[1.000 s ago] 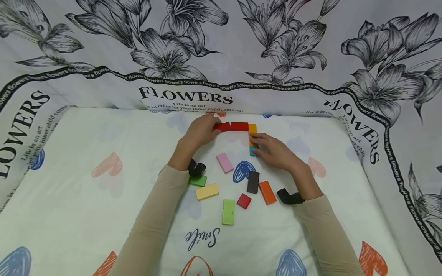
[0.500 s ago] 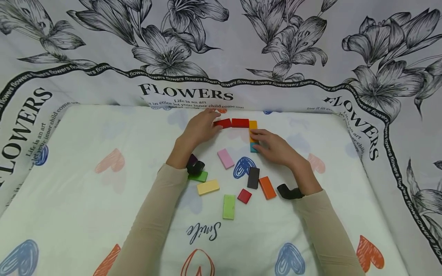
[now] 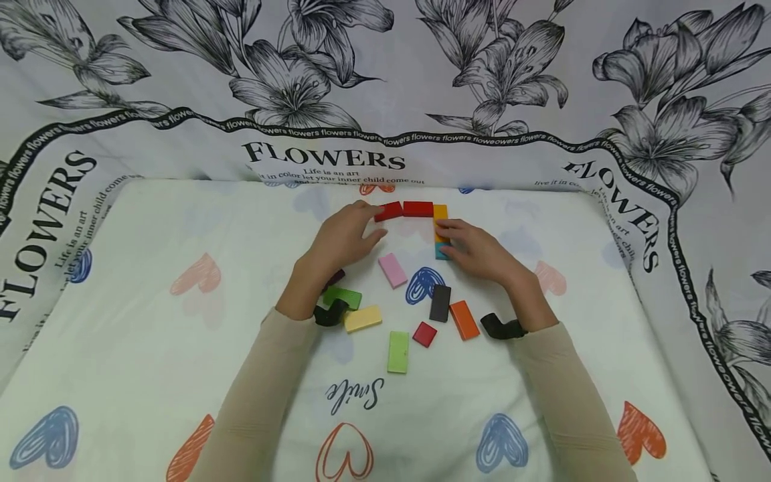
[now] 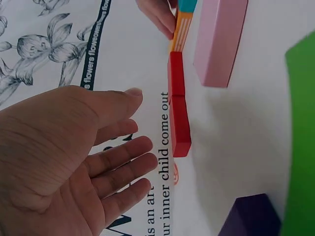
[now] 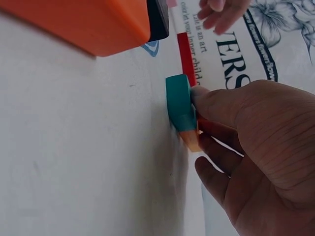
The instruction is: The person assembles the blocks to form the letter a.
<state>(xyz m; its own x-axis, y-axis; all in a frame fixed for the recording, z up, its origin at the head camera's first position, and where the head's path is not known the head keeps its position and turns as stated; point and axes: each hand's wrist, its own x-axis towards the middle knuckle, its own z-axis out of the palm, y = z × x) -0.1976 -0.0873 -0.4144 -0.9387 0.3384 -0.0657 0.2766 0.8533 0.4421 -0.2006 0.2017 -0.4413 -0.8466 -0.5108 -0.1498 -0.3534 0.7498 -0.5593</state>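
The orange block [image 3: 441, 211] sits at the far corner of a bent row, with the blue block [image 3: 442, 253] at its near end and a straight red block [image 3: 418, 209] and a slanted red block [image 3: 390, 212] going off to the left. The right hand [image 3: 478, 249] has bent fingers touching the orange and blue ones, but I cannot tell if they pinch. The left hand [image 3: 343, 235] is just beside the slanted one, its fingers loose and holding nothing. The step in hand looks like lining up the row; the next move seems to need a soft touch, since the row could slip. The blocks look hard and smooth, like little boxes. Nearby lie a pink block [image 3: 393, 270], a black block [image 3: 440, 303] and a yellow block [image 3: 363, 318], all on a wrinkly white cloth [image 3: 132, 348] with hearts.
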